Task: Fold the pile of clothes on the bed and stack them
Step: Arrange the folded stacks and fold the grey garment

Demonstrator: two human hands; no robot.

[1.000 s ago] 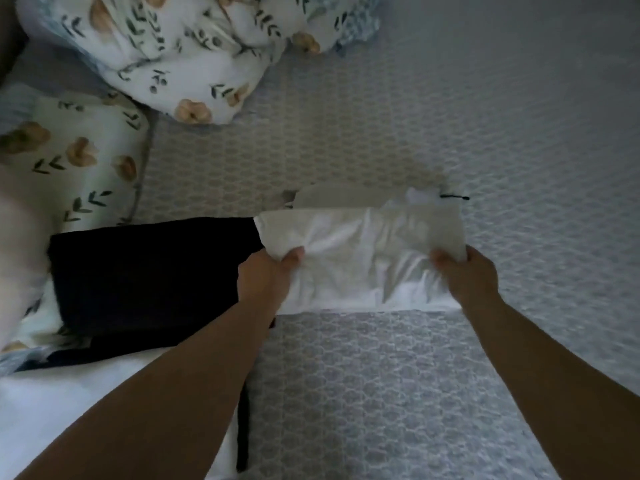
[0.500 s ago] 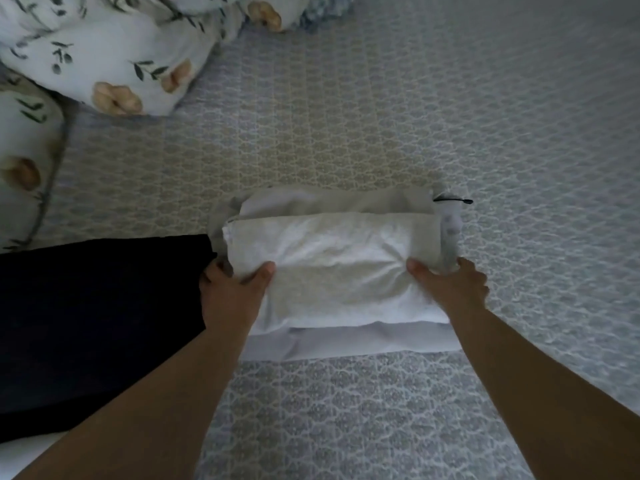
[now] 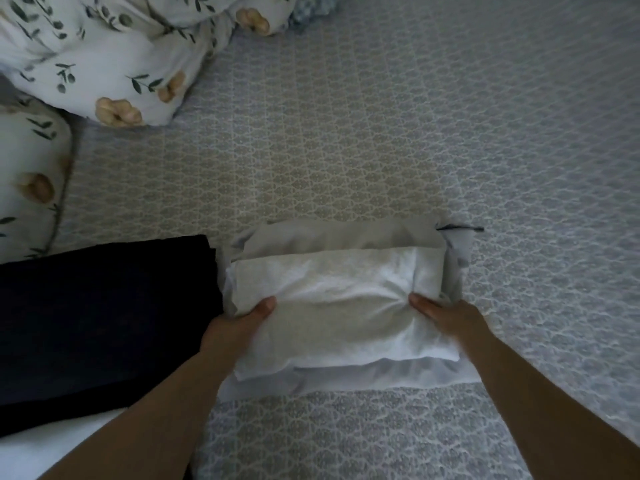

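A folded white garment (image 3: pixel 332 306) was held at both short ends on top of a small stack of pale folded clothes (image 3: pixel 346 237), whose lower layers could be seen at the far edge and along the near edge. The left hand (image 3: pixel 239 327) was clamped on the garment's left end, thumb on top and the other fingers tucked out of sight beneath the cloth. The right hand (image 3: pixel 446 317) gripped the right end in the same way, the thumb pressed into the fabric so that creases were drawn toward it. The stack was set on the patterned grey bedcover (image 3: pixel 381 133), near the middle of the bed. A folded dark garment (image 3: pixel 104 317) was laid just beside the stack on its left, touching it. Floral pillows (image 3: pixel 104 57) were bunched at the far left corner.
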